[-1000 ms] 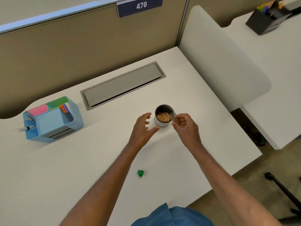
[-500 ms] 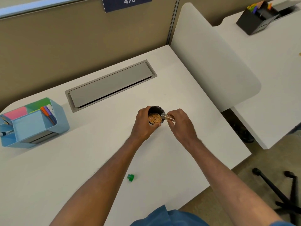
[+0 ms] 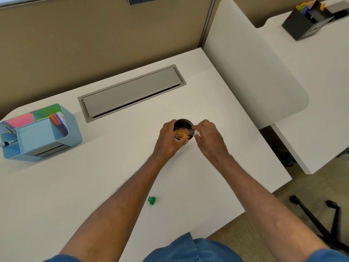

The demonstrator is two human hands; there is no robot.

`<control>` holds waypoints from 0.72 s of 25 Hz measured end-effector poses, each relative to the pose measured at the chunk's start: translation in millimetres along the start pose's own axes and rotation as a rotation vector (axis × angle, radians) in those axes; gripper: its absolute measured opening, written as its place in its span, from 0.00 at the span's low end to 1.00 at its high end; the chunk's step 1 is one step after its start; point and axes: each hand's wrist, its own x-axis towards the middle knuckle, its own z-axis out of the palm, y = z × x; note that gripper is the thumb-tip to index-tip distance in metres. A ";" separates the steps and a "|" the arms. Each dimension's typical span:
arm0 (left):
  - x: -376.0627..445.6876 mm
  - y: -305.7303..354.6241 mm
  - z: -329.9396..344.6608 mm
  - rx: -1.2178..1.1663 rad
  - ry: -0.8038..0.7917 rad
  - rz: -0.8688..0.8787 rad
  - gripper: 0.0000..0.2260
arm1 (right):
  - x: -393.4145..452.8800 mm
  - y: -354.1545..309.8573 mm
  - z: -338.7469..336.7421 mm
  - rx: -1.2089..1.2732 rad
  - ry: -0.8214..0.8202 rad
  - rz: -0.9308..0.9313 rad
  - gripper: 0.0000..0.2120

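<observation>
Head view: left grip (image 3: 168, 142) holds cup (image 3: 186, 121)

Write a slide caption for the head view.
Left hand holds a dark cup of tan pieces; right hand holds a clear tube over it.

A small green cap (image 3: 151, 200) lies on the near part of the white table (image 3: 85, 186). At the far left stands a blue organiser (image 3: 75, 135) holding pink and green note pads and orange and purple pens. A grey cable hatch (image 3: 132, 91) sits along the far edge. A white divider panel (image 3: 255, 72) rises on the right. Beyond it, a black organiser (image 3: 306, 21) stands on a neighbouring table (image 3: 321, 91).
</observation>
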 end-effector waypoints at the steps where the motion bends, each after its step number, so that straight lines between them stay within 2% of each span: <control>1: -0.2 -0.2 0.3 0.003 0.001 -0.003 0.38 | 1.6 -1.3 -0.4 -0.016 -0.006 -0.003 0.18; 14: 2.3 -5.7 4.8 0.003 0.007 -0.021 0.39 | 9.7 -7.1 -1.4 -0.093 -0.034 -0.029 0.19; 16: 2.7 -6.4 5.6 -0.004 0.009 -0.025 0.38 | 7.7 -3.6 0.9 -0.026 -0.006 -0.028 0.18; 18: 3.1 -7.1 6.1 -0.017 0.014 -0.025 0.38 | 3.0 1.7 4.3 0.144 0.053 0.013 0.16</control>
